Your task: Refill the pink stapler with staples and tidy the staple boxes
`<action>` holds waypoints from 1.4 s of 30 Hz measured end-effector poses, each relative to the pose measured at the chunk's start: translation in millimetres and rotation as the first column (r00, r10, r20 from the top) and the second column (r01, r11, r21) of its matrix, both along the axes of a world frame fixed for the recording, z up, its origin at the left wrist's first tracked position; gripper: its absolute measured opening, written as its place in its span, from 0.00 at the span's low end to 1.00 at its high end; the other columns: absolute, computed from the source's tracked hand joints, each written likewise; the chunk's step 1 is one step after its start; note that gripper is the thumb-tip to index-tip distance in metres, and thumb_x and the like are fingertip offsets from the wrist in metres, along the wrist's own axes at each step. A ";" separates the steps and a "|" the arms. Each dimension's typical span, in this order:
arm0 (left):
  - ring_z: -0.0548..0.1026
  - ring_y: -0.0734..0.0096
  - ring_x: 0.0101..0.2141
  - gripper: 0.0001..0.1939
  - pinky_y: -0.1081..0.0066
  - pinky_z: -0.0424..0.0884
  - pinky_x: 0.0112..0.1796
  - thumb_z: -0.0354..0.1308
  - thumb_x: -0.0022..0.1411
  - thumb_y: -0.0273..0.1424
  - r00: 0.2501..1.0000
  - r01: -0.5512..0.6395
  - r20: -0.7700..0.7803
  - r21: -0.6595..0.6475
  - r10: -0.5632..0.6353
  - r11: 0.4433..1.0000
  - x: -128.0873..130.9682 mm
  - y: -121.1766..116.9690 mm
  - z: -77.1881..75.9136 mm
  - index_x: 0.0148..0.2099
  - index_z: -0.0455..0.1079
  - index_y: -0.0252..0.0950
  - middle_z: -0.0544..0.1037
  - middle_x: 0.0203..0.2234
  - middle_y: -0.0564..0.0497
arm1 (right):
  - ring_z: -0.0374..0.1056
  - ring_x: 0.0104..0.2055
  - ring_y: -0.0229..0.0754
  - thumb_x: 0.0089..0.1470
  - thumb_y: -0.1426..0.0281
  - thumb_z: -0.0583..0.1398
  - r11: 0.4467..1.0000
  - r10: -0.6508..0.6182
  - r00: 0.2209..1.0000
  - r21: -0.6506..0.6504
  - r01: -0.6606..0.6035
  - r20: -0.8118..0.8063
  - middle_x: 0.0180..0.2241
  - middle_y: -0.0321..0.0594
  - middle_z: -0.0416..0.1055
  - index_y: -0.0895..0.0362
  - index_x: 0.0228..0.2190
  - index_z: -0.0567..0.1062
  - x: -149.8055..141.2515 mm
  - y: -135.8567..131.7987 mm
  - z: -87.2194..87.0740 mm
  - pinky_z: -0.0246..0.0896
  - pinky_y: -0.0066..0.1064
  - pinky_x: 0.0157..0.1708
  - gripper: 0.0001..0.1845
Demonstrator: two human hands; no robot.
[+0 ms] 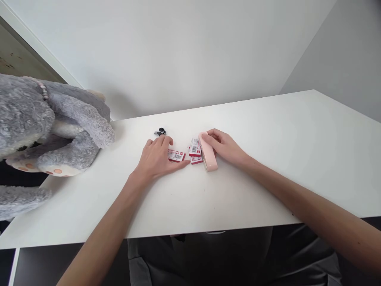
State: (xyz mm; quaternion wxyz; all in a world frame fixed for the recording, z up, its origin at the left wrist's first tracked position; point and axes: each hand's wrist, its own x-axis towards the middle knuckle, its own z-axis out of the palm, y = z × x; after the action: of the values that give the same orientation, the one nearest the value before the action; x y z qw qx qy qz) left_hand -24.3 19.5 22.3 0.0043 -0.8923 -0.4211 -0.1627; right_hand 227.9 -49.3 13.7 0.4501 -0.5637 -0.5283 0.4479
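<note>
My right hand (224,145) grips a pale pink stapler (210,157), thumb on its top and fingers behind its far side. Against the stapler's left side sit small red-and-white boxes printed with barcodes; an upper box (195,147) rests partly over a lower box (196,160). My left hand (156,157) lies on the table with thumb and fingers apart, around another red-and-white box (176,155). Part of that box is hidden by the hand, and the thumb tip reaches close to the lower box. Beyond the left fingers lies a small black and metal staple remover (160,132).
The white table (262,190) runs along a pale wall (190,55). A large grey plush toy (68,119) with a bead string sits at the table's left end. The near table edge passes under both forearms, above my lap.
</note>
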 end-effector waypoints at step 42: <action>0.72 0.57 0.62 0.28 0.55 0.71 0.59 0.63 0.68 0.40 0.846 0.355 0.533 -0.513 -0.034 0.781 33.3 -21.1 -13.6 0.66 0.60 0.46 0.73 0.62 0.46 | 0.71 0.34 0.40 0.65 0.46 0.60 1.000 -0.003 0.999 0.015 0.004 -0.040 0.39 0.38 0.78 0.52 0.39 0.76 1.1 2.6 -4.2 0.68 0.31 0.32 0.22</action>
State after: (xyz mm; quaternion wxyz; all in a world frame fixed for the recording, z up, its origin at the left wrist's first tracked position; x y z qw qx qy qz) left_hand 9.0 -1.6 8.7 -0.4006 -0.8151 -0.3390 -0.2454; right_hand 229.0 -46.7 9.5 0.4655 -0.5523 -0.5215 0.4543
